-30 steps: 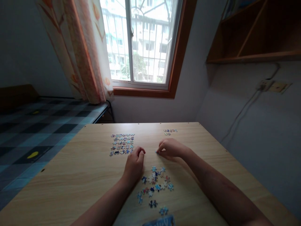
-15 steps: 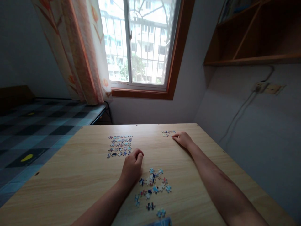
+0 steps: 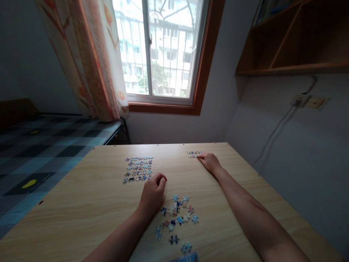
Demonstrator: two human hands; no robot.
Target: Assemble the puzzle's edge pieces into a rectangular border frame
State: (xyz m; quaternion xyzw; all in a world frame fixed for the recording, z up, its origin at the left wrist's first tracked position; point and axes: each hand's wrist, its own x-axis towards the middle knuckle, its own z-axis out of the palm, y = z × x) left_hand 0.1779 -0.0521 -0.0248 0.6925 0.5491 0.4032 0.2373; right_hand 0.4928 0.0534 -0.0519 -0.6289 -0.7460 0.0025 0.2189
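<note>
Where the small set of puzzle pieces (image 3: 192, 153) lies on the far right part of the table (image 3: 103, 203), its two short rows run left to right, and the right hand (image 3: 209, 162) meets them from their right, near side. The fingers of that hand are drawn together at the tips on one puzzle piece (image 3: 197, 157), at the right end of the nearer row; whether it is pinched tight or only pressed down, I cannot tell. From those fingertips, the rest of the row lies directly to the left. The left hand (image 3: 154, 190) is much farther from this set: it rests loosely curled, with nothing seen in it, just beside the near right corner of the larger block of pieces (image 3: 139, 168). Between the forearms, nearer than both hands, loose pieces (image 3: 179, 219) are scattered, with a blue item (image 3: 188, 258) at the near edge of view.
</note>
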